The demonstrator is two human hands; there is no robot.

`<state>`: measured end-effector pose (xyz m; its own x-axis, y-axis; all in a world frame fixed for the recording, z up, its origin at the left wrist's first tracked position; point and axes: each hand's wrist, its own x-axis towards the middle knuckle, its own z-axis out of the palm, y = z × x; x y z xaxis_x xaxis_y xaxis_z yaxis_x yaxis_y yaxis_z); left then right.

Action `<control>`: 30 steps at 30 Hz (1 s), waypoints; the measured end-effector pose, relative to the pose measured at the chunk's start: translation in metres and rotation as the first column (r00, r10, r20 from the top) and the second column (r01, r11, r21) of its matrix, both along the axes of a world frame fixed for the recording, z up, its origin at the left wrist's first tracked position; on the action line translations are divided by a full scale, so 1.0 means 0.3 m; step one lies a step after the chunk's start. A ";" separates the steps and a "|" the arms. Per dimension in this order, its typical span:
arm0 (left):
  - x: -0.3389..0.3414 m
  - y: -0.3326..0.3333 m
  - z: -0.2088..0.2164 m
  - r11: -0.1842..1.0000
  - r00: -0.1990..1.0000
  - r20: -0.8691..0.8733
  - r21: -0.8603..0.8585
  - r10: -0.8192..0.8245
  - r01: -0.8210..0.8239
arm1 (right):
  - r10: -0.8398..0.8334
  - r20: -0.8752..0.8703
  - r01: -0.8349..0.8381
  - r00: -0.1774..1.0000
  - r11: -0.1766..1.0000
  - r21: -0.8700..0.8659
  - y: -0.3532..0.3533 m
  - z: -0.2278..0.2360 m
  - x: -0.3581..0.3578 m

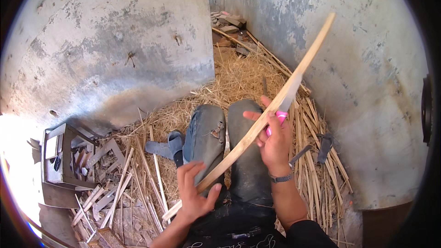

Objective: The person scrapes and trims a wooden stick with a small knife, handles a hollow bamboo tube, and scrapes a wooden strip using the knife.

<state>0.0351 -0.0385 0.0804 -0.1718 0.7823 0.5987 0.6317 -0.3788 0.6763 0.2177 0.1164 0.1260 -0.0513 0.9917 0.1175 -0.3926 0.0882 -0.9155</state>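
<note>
A long, slightly curved wooden strip point(243, 144) slants across my lap, its far end raised toward the upper right. My right hand point(275, 144) is closed around the pink handle of a knife point(290, 95). Its pale blade lies along the strip, and two of its fingers reach out past the wood. My left hand point(195, 195) is over the strip's near end, thumb and fingers spread on either side of it. The palm hides part of the wood there, and I cannot see how firmly it touches.
Loose straw and shavings point(239, 76) cover the floor ahead. Many thin wooden strips point(312, 170) lie at my right. A dark wooden frame point(69, 156) stands left among scraps. Worn plaster walls point(363, 64) rise on both sides, with rubble point(229, 23) in the far corner.
</note>
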 end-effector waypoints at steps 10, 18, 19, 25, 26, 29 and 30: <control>-0.035 0.128 -0.203 0.611 0.809 0.535 -0.562 -0.244 0.557 | -0.225 0.571 0.088 0.789 0.962 0.257 0.046 -0.310 0.138; -0.010 0.257 -0.229 0.346 0.502 0.861 -0.449 -0.078 0.824 | -0.151 0.912 -0.067 0.382 0.979 0.190 0.008 -0.228 0.206; 0.005 0.266 -0.222 0.322 0.459 0.887 -0.421 -0.050 0.848 | -0.149 0.913 -0.065 0.380 0.980 0.188 0.007 -0.234 0.199; 0.050 0.257 -0.213 0.355 0.573 0.817 -0.518 -0.064 0.778 | -0.216 0.967 -0.224 0.135 0.944 0.242 0.043 -0.286 0.228; 0.054 0.253 -0.217 0.355 0.570 0.819 -0.515 -0.065 0.780 | -0.222 0.969 -0.255 0.107 0.936 0.243 0.055 -0.294 0.235; 0.058 0.239 -0.243 0.434 0.651 0.745 -0.543 -0.146 0.719 | -0.246 0.967 -0.312 0.065 0.916 0.254 0.105 -0.315 0.254; 0.055 0.237 -0.253 0.455 0.683 0.717 -0.565 -0.143 0.688 | -0.262 0.963 -0.338 0.056 0.903 0.265 0.127 -0.320 0.260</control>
